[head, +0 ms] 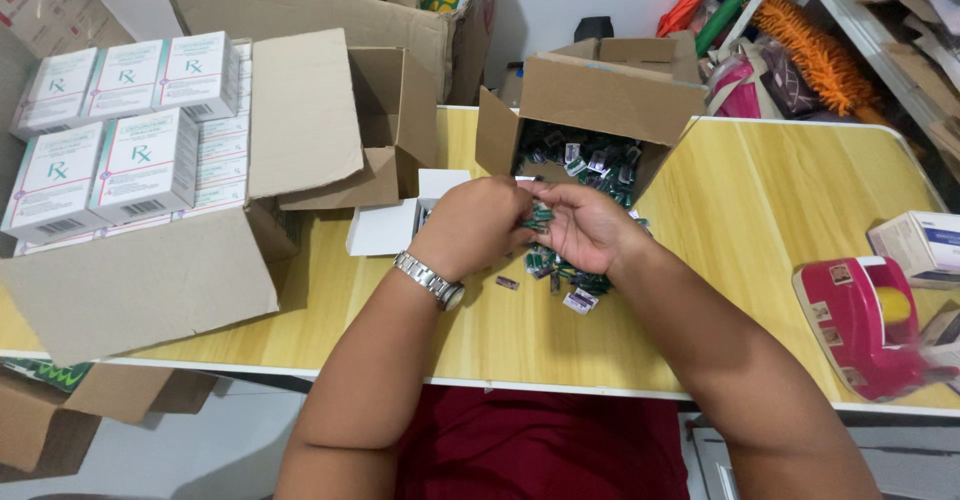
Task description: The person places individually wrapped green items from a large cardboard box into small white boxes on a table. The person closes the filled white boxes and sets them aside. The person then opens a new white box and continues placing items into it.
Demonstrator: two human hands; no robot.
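At far right we see a red tape dispenser on the yellow wooden table, a small white box just behind it; at left, an open carton stacked with white medicine boxes; an orange duster on the shelf

Small dark-green vials with pale labels lie in a loose heap on the worktop, near the middle and just in front of an open carton. Several are gathered between both hands; a few stray ones lie nearer, flat on their sides.
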